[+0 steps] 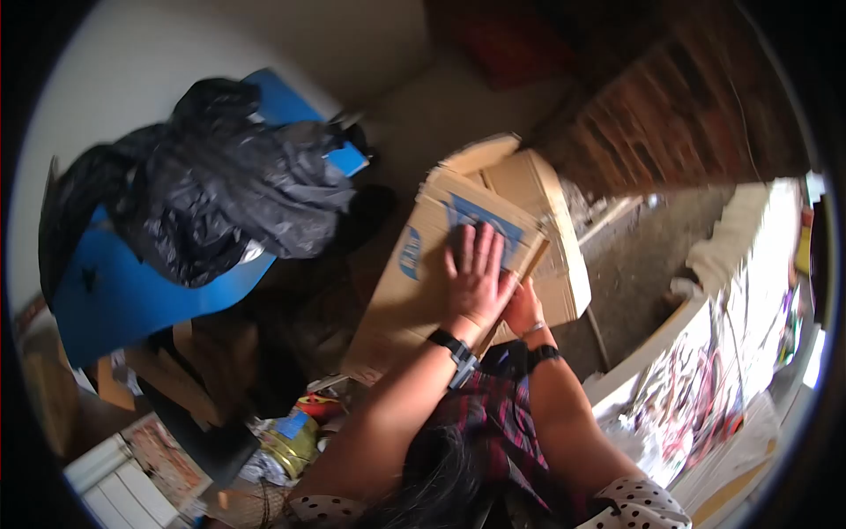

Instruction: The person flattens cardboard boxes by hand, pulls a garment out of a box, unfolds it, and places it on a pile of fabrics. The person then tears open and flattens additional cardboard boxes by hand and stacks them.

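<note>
A cardboard box (410, 300) with blue print lies tilted in front of my body, its flaps spread at the upper right. My left hand (478, 273) rests flat on its printed face, fingers stretched out. Against the box's right edge is my right hand (524, 309), close beside the left one. Its fingers are partly hidden behind the edge, so its hold cannot be made out. An open flap (560, 256) stands out to the right of both hands.
Black plastic bags (238, 176) lie on a blue surface (141, 295) at the left. Below it are cardboard pieces and a yellowish tin (295, 450). A brick wall (670, 115) is at the upper right. Tangled wires and plastic (705, 379) lie at the lower right.
</note>
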The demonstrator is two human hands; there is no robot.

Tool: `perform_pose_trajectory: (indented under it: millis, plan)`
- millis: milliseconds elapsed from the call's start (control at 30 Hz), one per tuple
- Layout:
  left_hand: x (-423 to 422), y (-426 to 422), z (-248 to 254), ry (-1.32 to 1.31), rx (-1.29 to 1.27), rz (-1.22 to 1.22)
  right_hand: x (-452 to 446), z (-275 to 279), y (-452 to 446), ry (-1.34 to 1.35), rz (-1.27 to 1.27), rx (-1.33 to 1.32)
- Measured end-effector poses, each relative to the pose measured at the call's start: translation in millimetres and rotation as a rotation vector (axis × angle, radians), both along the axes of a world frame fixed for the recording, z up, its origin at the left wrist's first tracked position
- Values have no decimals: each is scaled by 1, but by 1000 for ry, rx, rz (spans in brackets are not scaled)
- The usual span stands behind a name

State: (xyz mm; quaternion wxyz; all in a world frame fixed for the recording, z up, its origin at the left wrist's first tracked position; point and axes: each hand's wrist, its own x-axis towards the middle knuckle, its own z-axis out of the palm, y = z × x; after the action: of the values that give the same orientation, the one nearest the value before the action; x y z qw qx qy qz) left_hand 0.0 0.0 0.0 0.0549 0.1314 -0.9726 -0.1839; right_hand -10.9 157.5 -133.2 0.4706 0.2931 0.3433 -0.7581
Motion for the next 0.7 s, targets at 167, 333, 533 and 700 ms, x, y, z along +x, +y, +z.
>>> perform_pose_trajectory:
  millis: [167, 333, 533, 700]
  plan:
    - [18, -29, -5, 83, 97, -8, 35, 22, 32, 133, -159, 350]
    - [23, -1, -9, 169, 145, -20, 36, 103, 82, 332, -92, 671]
    - [67, -89, 65, 431, 717, 173, 25, 86, 116, 187, -135, 649]
    - [101, -172, -28, -211, 892, 138, 24, 41, 181, 258, 141, 529]
